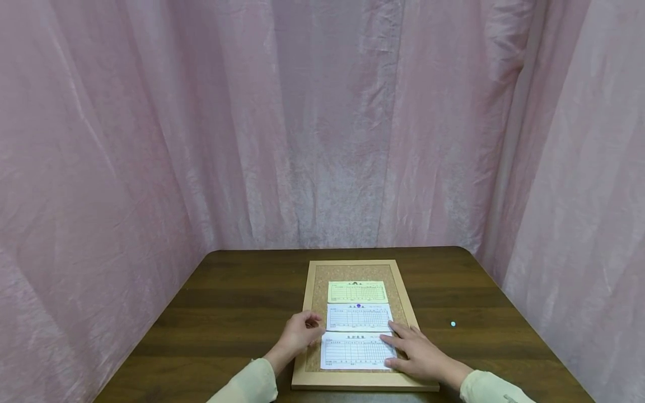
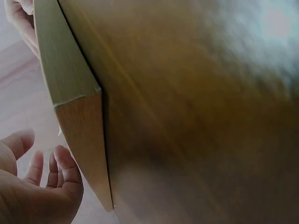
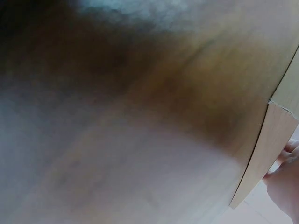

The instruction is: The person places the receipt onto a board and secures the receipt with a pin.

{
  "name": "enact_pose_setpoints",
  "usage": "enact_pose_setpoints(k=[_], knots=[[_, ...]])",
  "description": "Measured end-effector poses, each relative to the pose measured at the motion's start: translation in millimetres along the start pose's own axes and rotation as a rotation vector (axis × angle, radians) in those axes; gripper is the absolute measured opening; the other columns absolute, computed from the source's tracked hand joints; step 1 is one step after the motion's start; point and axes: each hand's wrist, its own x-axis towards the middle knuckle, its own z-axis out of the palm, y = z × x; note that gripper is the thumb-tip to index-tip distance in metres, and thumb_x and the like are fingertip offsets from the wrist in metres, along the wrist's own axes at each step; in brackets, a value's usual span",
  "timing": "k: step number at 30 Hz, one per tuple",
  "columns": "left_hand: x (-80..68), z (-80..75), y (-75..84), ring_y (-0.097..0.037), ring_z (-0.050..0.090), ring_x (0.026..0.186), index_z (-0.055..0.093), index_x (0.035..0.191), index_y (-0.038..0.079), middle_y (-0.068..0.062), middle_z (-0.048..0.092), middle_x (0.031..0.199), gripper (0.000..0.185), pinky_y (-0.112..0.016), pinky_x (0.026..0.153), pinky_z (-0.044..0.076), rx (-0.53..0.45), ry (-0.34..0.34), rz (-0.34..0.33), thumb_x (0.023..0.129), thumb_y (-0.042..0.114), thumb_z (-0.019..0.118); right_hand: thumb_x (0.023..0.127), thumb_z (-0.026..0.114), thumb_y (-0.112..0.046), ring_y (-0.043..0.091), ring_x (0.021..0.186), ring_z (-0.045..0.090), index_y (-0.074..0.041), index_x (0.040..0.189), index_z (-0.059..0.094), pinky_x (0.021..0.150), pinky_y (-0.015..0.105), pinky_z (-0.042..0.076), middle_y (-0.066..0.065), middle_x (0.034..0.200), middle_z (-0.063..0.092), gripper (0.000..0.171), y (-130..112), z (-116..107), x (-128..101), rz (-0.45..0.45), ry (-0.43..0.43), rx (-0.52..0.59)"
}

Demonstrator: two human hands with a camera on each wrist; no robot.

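Note:
A cork board in a pale wooden frame [image 1: 353,382] lies flat on the dark wooden table [image 1: 227,313]. Three printed slips lie on it in a column: a yellow slip [image 1: 357,291] farthest from me, a middle white slip [image 1: 359,318] with a purple pin [image 1: 358,306] at its top, and a near white slip [image 1: 355,353]. My left hand [image 1: 302,331] rests at the frame's left rail with loosely curled fingers; the left wrist view shows that left hand [image 2: 42,186] holding nothing beside the frame [image 2: 79,135]. My right hand [image 1: 410,350] lies flat, fingers straight, on the near slip's right end.
A small pale blue pin [image 1: 453,324] lies loose on the table to the right of the board. Pink curtains [image 1: 322,123] close in the table on three sides. The right wrist view shows only blurred table and a corner of the frame [image 3: 266,149].

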Motion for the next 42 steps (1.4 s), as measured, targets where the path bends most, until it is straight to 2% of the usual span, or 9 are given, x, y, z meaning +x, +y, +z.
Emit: enact_pose_setpoints(k=[5,13,21,26,31,35,42], knots=[[0.3,-2.1,0.2,-0.019,0.055,0.088,0.067,0.106,0.000,-0.004,0.061,0.093,0.023,-0.036,0.074,0.049,0.079,-0.037,0.040,0.086,0.008,0.077,0.095,0.061,-0.052,0.049,0.136,0.037,-0.006,0.138,0.059,0.106,0.070,0.024,0.028,0.150,0.039,0.063,-0.4,-0.3,-0.4,-0.001,-0.002,0.001],[-1.8,-3.5,0.5,-0.024,0.057,0.095,0.067,0.109,-0.001,-0.011,0.063,0.103,0.028,-0.041,0.080,0.049,0.096,-0.084,0.075,0.086,0.010,0.078,0.095,0.060,-0.052,0.049,0.135,0.037,-0.006,0.138,0.059,0.106,0.070,0.024,0.028,0.149,0.040,0.064,-1.1,0.4,-1.7,-0.008,0.007,-0.012],[-5.5,-5.1,-0.3,-0.033,0.057,0.106,0.069,0.111,-0.002,-0.012,0.060,0.111,0.030,-0.051,0.089,0.048,0.124,-0.114,0.125,0.084,0.011,0.079,0.095,0.060,-0.052,0.049,0.135,0.038,-0.006,0.139,0.058,0.105,0.070,0.025,0.028,0.149,0.040,0.064,-0.3,1.0,-1.7,-0.013,0.008,-0.013],[-7.6,-5.7,-4.5,-0.041,0.052,0.116,0.071,0.110,0.002,-0.017,0.058,0.122,0.034,-0.060,0.097,0.040,0.214,-0.127,0.173,0.081,0.017,0.082,0.095,0.059,-0.053,0.049,0.135,0.038,-0.006,0.139,0.058,0.105,0.070,0.025,0.027,0.149,0.040,0.064,0.5,1.5,-2.0,-0.016,0.006,-0.008],[-11.1,-8.4,-6.7,-0.052,0.038,0.130,0.071,0.115,0.010,-0.027,0.045,0.142,0.041,-0.071,0.103,0.024,0.305,-0.172,0.156,0.080,0.027,0.084,0.095,0.059,-0.052,0.049,0.135,0.037,-0.006,0.139,0.058,0.105,0.070,0.024,0.027,0.150,0.040,0.064,0.5,1.9,-1.9,-0.013,0.004,-0.005],[-14.4,-10.6,-6.2,-0.054,0.030,0.135,0.070,0.121,0.012,-0.031,0.037,0.148,0.048,-0.072,0.105,0.017,0.355,-0.210,0.162,0.079,0.033,0.084,0.095,0.060,-0.052,0.050,0.135,0.037,-0.006,0.139,0.058,0.106,0.070,0.024,0.027,0.150,0.040,0.063,0.2,1.8,-2.0,-0.009,0.005,-0.007],[-18.2,-13.5,-7.3,-0.052,0.023,0.140,0.066,0.128,0.012,-0.032,0.032,0.151,0.063,-0.073,0.107,0.012,0.441,-0.268,0.191,0.075,0.039,0.086,0.095,0.061,-0.051,0.050,0.135,0.036,-0.005,0.139,0.058,0.105,0.070,0.024,0.028,0.150,0.040,0.063,-1.1,0.9,-2.1,-0.005,0.006,0.008]])
